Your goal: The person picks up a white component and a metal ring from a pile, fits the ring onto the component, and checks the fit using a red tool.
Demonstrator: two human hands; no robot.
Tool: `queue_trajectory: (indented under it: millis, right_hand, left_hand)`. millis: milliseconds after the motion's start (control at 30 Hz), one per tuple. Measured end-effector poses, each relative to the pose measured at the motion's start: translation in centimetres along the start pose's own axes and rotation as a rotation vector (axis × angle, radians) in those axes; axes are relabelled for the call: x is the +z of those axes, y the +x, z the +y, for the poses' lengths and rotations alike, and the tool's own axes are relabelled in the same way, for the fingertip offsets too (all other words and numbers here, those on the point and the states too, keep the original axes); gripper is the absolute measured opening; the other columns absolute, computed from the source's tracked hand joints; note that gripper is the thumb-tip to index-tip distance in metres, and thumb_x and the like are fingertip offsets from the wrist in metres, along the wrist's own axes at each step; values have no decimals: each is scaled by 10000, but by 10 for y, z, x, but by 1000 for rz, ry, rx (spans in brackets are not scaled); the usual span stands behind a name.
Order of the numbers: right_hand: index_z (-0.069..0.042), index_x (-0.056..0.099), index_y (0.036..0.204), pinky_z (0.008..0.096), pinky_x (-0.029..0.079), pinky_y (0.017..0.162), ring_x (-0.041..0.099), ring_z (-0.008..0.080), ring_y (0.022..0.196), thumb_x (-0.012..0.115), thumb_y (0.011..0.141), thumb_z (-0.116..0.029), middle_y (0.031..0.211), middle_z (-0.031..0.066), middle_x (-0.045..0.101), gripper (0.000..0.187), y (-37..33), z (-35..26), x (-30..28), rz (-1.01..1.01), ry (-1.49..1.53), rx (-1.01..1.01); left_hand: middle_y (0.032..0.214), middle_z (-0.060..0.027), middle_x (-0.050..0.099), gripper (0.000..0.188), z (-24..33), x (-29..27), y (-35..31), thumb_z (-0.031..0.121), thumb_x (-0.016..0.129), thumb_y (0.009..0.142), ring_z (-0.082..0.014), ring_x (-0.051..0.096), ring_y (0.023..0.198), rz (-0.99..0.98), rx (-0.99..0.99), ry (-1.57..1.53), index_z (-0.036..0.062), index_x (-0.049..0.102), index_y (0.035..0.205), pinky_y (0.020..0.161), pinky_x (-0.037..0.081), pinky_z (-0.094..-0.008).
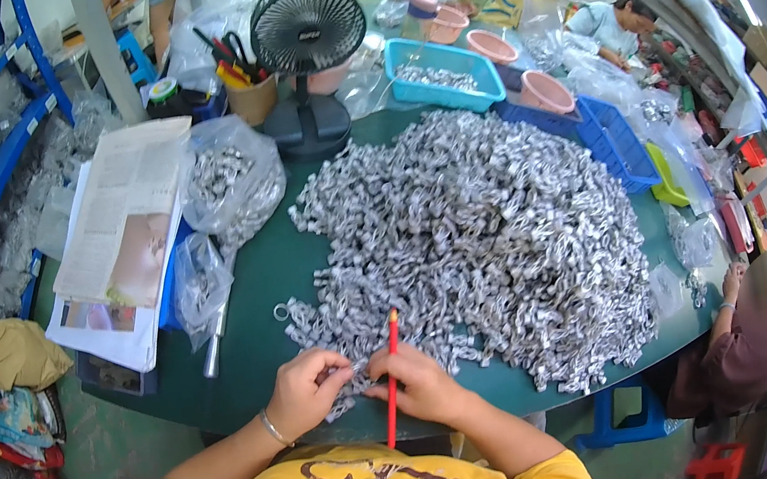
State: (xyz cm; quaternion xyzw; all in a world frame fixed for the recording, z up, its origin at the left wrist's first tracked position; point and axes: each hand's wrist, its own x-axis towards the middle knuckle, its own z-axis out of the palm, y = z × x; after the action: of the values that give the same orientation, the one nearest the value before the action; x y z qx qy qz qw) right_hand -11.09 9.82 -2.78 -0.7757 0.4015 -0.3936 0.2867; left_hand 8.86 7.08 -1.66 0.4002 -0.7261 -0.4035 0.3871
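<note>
A large heap of small silver metal parts (484, 233) covers much of the green table (258, 306). At its near edge, my left hand (308, 392) has thumb and fingers pinched together beside a few of the parts. What exactly lies between those fingertips is too small to make out. Close by on the right, my right hand (418, 384) is closed round a slim red pencil-like stick (392, 342) with a yellowish tip. The stick stands nearly upright, its tip pointing toward the heap. Only a small gap separates the two hands.
A black desk fan (308, 29) stands behind the heap, near a turquoise basket (444, 74). Papers (121, 217) and a plastic bag of metal parts (231, 179) lie at left. A blue crate (613, 140) stands at right. Another person (759, 329) sits at the right edge.
</note>
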Motion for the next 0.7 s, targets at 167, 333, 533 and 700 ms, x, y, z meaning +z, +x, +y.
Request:
queue_trajectory:
  millis: [167, 333, 533, 700]
  right_hand:
    - [-43, 545, 820, 341, 493, 715, 612, 279, 814, 741, 668, -13, 878, 115, 615, 250, 1, -8, 2, 144, 108, 185]
    - [-20, 527, 789, 270, 489, 659, 604, 193, 743, 719, 690, 51, 869, 120, 621, 227, -10, -12, 11, 215, 292, 268]
    - [-14, 510, 826, 220, 461, 651, 551, 110, 732, 684, 729, 90, 935, 112, 598, 225, -22, -13, 14, 250, 396, 241]
    - [-2, 470, 920, 242, 505, 652, 603, 149, 760, 575, 835, 70, 931, 143, 588, 154, -22, -23, 10, 284, 784, 419]
  left_hand:
    - [757, -23, 620, 113, -5, 5, -4, 46, 646, 820, -60, 575, 657, -98, -342, -326, -1, 606, 915, 575, 462, -202]
    - [922, -65, 623, 225, -5, 4, -11, -30, 651, 798, -88, 604, 787, -156, -386, -717, -43, 574, 1009, 654, 493, -203]
    - [814, -27, 585, 231, -1, 1, -18, -23, 707, 744, -56, 557, 681, -151, -233, -309, -16, 621, 958, 619, 468, -182]
    - [786, -31, 585, 193, 3, 1, -19, -7, 717, 734, -73, 554, 668, -116, -133, -192, -6, 630, 907, 600, 454, -191]
